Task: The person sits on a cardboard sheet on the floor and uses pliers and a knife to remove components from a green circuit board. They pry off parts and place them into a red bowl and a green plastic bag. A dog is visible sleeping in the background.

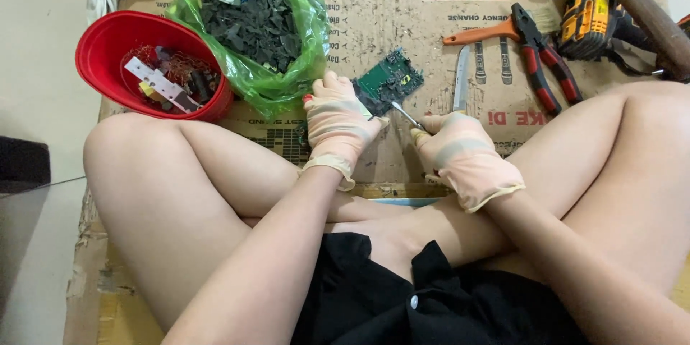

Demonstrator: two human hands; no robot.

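Board [388,80] tilts up-right from my left hand [336,123] clamped on its lower edge, while my right hand [463,154], closed on a thin tool [407,115], points its tip up-left at it.

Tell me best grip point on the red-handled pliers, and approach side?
Take the red-handled pliers by the two red handles, from above at the end nearest the person. They lie flat on the cardboard, handles spread slightly and unobstructed; the black jaws point away, close to the orange-handled tool.

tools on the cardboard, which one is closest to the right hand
The knife, its pale blade pointing down almost to the right hand. The red-handled pliers and the yellow drill lie farther off.
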